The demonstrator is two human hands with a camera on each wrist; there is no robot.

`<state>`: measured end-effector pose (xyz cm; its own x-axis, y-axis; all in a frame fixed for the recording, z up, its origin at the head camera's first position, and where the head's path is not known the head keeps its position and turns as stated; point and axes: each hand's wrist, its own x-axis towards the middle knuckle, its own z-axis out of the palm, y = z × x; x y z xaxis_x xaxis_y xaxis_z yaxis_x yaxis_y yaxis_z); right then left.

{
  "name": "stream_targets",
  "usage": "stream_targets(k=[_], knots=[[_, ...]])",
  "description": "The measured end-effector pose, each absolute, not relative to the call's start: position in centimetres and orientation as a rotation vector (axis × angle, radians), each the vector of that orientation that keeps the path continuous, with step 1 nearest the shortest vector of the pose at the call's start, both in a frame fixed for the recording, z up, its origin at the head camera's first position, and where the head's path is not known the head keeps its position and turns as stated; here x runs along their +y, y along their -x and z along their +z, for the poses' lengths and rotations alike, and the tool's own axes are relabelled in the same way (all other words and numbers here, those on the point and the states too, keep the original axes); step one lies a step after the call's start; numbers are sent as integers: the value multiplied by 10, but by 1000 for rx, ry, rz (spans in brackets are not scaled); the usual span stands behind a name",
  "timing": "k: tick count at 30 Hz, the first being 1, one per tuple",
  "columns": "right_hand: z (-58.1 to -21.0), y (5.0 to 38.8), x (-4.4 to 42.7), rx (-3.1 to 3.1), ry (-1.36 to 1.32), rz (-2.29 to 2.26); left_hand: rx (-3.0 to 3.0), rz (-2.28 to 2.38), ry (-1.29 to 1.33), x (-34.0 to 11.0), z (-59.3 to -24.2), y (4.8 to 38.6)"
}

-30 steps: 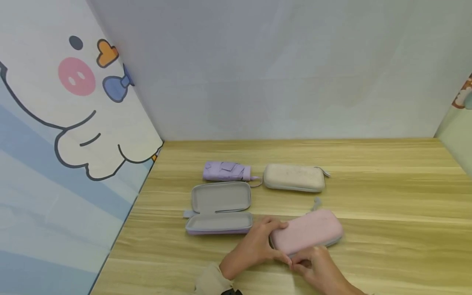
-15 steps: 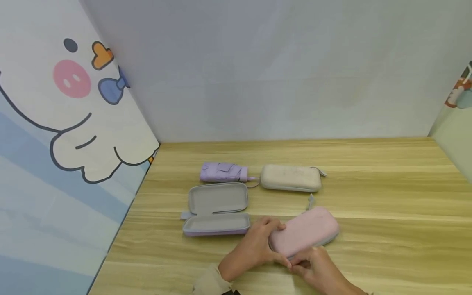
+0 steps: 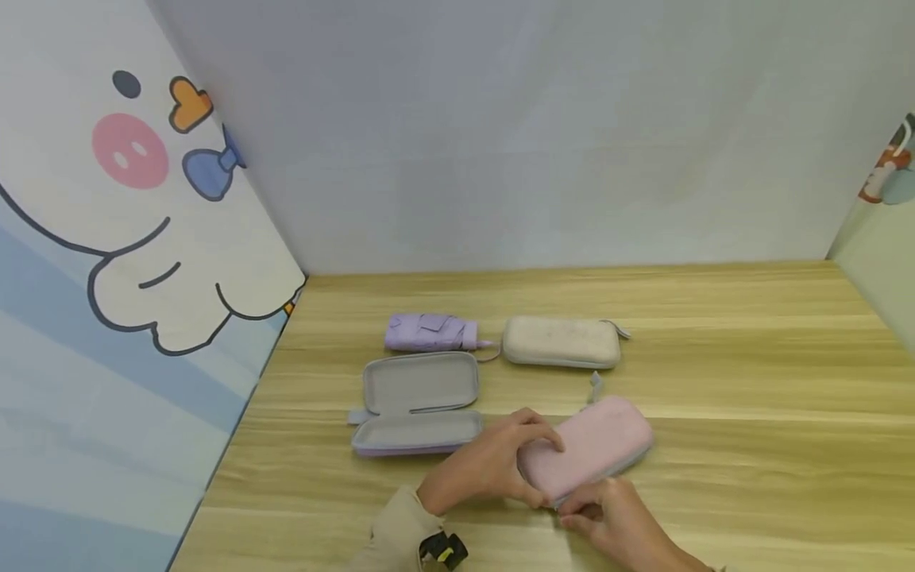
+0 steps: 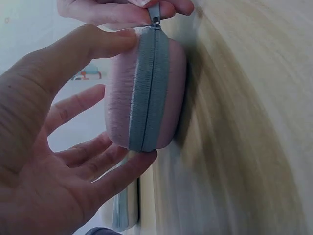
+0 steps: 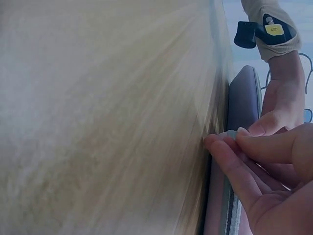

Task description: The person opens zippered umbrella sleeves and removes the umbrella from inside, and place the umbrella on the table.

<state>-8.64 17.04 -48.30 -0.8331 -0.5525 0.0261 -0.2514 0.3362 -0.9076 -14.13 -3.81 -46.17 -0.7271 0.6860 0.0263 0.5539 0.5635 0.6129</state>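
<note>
A closed pink zippered pencil case (image 3: 593,446) lies at an angle near the front of the table, its grey zipper facing the left wrist camera. Around its left end my left hand (image 3: 493,461) spreads its grip, thumb at the near edge and fingers on the far side. At the near left corner my right hand (image 3: 615,512) pinches the grey zipper pull (image 4: 155,13) between thumb and forefinger. The right wrist view shows those fingertips meeting beside the zipper seam. Behind the case sticks out a grey strap (image 3: 596,386).
An unzipped lilac case (image 3: 420,384) with grey lining lies open beside my left hand. Behind it sits a folded lilac umbrella (image 3: 430,332) with a wrist loop. To the umbrella's right rests a closed cream case (image 3: 561,342). A pale wall stands behind the table.
The view has shifted slightly. The pink case has turned a little, its far end swinging away from me. My left hand has adjusted its hold, while my right hand keeps pinching the pull.
</note>
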Motion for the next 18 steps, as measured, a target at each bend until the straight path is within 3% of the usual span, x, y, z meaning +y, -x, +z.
stream_targets(k=[18], knots=[[-494,74,168,2416,798,-1592,2743,921,-1034,-32,-466,125]])
